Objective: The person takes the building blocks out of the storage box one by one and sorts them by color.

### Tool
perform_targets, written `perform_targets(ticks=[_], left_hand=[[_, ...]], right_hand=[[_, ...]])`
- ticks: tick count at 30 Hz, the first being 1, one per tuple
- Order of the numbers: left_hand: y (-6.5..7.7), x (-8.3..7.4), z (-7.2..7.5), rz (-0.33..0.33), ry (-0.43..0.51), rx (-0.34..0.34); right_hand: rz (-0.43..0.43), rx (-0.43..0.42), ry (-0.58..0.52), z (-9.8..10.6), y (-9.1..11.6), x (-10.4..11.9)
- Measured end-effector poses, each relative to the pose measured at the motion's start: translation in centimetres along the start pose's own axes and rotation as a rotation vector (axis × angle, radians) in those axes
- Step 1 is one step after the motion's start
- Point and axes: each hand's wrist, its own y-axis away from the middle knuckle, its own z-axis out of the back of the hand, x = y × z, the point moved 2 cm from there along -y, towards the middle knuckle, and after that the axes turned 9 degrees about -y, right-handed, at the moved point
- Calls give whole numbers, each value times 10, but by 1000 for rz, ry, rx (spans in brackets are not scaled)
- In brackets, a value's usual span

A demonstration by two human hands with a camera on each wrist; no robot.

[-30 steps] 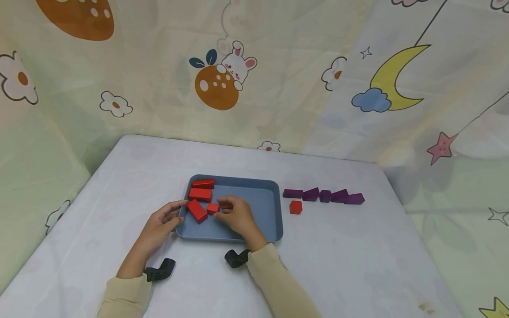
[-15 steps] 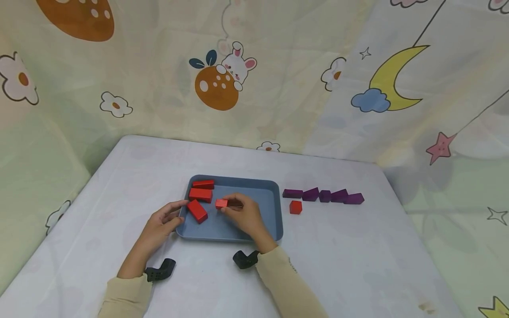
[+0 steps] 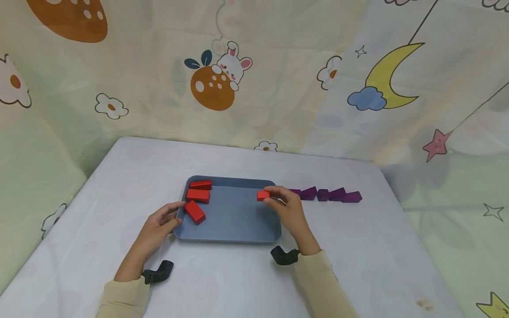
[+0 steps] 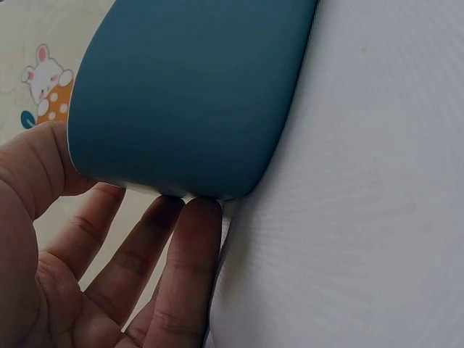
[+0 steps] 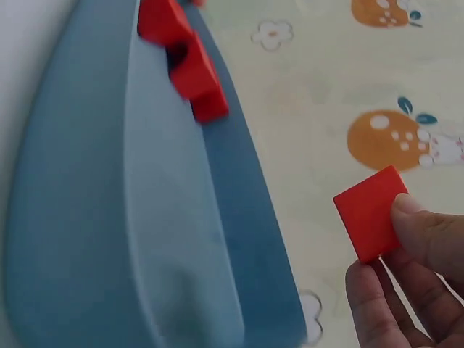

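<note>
My right hand (image 3: 289, 211) pinches a small red block (image 3: 263, 195) between thumb and fingers, above the right part of the blue-grey tray (image 3: 234, 225). In the right wrist view the block shows a flat square face (image 5: 370, 212), raised off the tray. My left hand (image 3: 161, 223) holds the tray at its left side; in the left wrist view its fingertips (image 4: 196, 217) touch the tray's outer wall (image 4: 188, 94). Along the tray's left end lie a thin red block (image 3: 200, 185), a thicker red block (image 3: 198, 195) and a slanted red block (image 3: 195, 212).
Several purple blocks (image 3: 323, 194) make a row on the white table (image 3: 377, 256) right of the tray; my right hand covers the near end. A patterned cloth (image 3: 278, 88) hangs behind the table.
My right hand has picked the small red block up from beside the slanted one and carried it right. It now hides the red block on the table. The left hand stays put.
</note>
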Motion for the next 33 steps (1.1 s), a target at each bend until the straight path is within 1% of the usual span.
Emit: perform_targets(ticks=[4, 9, 13, 16, 18, 22, 28, 33], left_hand=[[0, 0, 0, -2, -4, 0], [2, -1, 1, -19, 1, -6], [2, -1, 2, -22, -5, -9], [2, -2, 2, -23, -4, -7], [1, -2, 1, -28, 2, -5], [0, -1, 2, -36, 14, -4], [0, -1, 2, -43, 18, -5], [0, -1, 1, -44, 9, -8]], right_hand=[[1, -36, 78, 33, 3, -3], [-31, -85, 189, 70, 9, -12], [-31, -122, 244, 93, 15, -21], [-49, -134, 293, 106, 19, -27], [-76, -137, 333, 113, 21, -31], [-126, -122, 363, 119, 21, -39], [-165, -92, 410, 122, 18, -48], [-192, -85, 427, 124, 17, -49]])
